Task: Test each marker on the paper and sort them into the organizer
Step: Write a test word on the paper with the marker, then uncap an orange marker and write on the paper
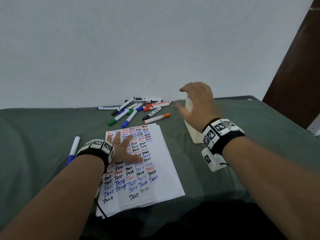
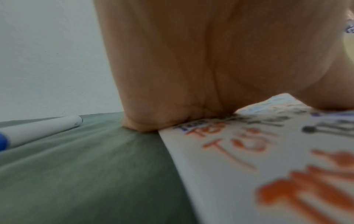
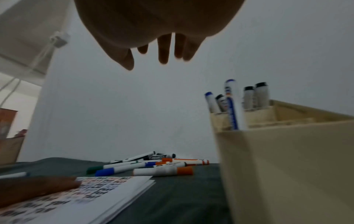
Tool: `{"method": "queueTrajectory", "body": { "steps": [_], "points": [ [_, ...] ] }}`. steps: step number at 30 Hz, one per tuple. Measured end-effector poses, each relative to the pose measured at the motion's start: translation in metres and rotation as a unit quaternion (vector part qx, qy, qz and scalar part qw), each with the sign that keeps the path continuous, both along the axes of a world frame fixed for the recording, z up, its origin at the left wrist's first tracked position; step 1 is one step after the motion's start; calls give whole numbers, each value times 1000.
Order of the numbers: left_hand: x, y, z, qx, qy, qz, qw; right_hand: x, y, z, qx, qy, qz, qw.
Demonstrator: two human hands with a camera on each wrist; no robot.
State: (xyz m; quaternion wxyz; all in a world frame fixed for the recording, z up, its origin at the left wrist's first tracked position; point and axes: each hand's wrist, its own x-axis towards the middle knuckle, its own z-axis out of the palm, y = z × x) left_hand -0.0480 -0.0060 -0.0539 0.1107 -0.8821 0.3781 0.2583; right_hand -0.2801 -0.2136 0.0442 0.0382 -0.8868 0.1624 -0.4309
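A stack of white paper (image 1: 161,172) covered in "Test" scribbles lies on the green cloth. My left hand (image 1: 123,149) presses flat on its upper left part, fingers spread. My right hand (image 1: 195,103) hovers open over the cream organizer (image 1: 194,134), holding nothing. In the right wrist view the organizer (image 3: 287,166) holds several upright markers (image 3: 232,104), and my fingers (image 3: 163,50) hang straight above. A pile of loose markers (image 1: 138,110) lies beyond the paper near the wall. One blue-capped marker (image 1: 73,149) lies left of my left wrist.
The green cloth (image 1: 43,144) covers the surface up to a pale wall behind. A dark brown panel (image 1: 297,66) rises at the right. The paper's edge (image 2: 172,145) and the blue-capped marker (image 2: 42,130) show in the left wrist view.
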Motion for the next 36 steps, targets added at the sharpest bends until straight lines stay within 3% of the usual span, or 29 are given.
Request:
{"method": "queueTrajectory", "body": {
  "steps": [2,4,7,11,18,23,29,36],
  "points": [
    [-1,0,1,1,2,0,1000,16,9,0,20,64,47,997],
    [-2,1,3,3,3,-1,1000,32,16,-4,99,176,57,978],
    [-4,2,6,4,4,-3,1000,52,18,-17,181,336,21,924],
    [-7,3,9,8,3,-7,1000,70,18,-46,194,463,-41,864],
    [-8,2,11,14,5,-1,1000,97,17,-66,171,521,-72,833],
    [-6,1,11,32,1,-7,999,99,17,-83,209,542,-103,808],
    [-7,-2,13,64,-19,-18,998,96,19,-86,225,528,-95,813],
    [-5,-16,43,114,-24,-27,993,96,17,-83,224,554,-86,797]
  ]
}}
